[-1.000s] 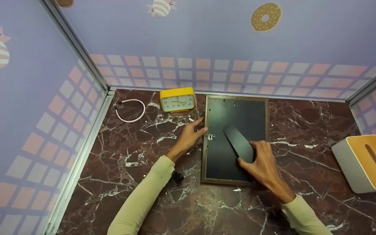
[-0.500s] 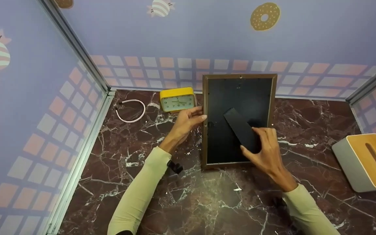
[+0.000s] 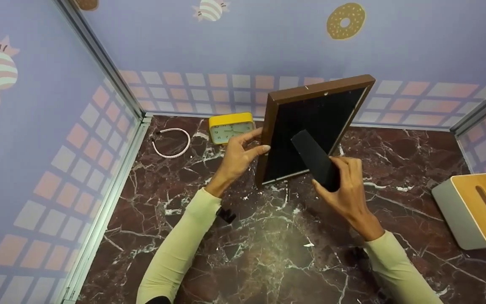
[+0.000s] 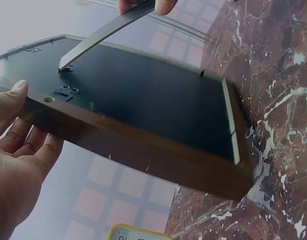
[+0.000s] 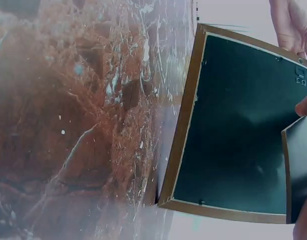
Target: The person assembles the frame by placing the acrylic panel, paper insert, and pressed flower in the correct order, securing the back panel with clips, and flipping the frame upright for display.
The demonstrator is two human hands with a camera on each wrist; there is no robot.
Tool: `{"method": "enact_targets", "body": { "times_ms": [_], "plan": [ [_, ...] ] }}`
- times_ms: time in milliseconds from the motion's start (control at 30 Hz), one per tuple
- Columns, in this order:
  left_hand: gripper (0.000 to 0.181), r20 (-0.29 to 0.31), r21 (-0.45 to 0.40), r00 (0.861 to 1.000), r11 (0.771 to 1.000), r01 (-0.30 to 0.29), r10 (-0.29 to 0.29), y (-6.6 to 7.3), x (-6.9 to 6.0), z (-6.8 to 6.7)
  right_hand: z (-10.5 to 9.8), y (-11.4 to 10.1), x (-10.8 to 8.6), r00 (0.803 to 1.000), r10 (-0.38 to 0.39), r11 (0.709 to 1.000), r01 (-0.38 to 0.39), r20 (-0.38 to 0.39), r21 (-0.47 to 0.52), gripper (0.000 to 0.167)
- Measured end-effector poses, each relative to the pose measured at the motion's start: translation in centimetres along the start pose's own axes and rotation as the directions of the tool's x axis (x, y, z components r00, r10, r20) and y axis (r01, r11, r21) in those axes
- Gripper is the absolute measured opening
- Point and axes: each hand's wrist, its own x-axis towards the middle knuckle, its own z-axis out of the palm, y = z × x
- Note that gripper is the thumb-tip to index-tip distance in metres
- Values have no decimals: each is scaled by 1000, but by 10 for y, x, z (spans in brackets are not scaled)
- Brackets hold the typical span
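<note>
A brown picture frame stands tilted on the marbled table, its black back panel toward me. From that panel a black easel stand sticks out at a slant. My left hand grips the frame's left edge, thumb on the back side and fingers round the outer side, as the left wrist view shows. My right hand pinches the wide lower end of the stand between thumb and fingers. The picture side faces away and is hidden.
Behind my left hand stands a yellow alarm clock. A pale headband lies left of it. At the right sits a tissue box with a wooden lid. Patterned walls close off the back and sides.
The picture frame has risen from lying flat to standing tilted, and has turned, its right side swinging back. Both hands have moved up along with it, the right holding the stand throughout.
</note>
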Motion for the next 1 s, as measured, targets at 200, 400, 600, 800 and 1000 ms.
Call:
{"method": "enact_targets", "body": {
  "times_ms": [200,400,600,800,1000],
  "plan": [
    [48,-3,41,995,995,-95,95,2,-8,6,-1,2,-7,1000,0,1000,0,-5,-8,63],
    [47,28,-1,981,982,-190,190,-2,-18,13,-5,5,-17,1000,24,1000,-24,1,-14,63],
    [42,44,-18,967,968,-252,253,-9,-30,24,-9,8,-29,999,31,999,-31,-11,-23,61],
    [34,97,-6,948,953,-303,302,-13,-41,44,-17,13,-41,999,45,998,-46,-16,-49,60],
    [32,133,69,920,923,-379,368,-12,-50,63,-28,18,-51,997,73,995,-72,9,-75,60]
  ]
}}
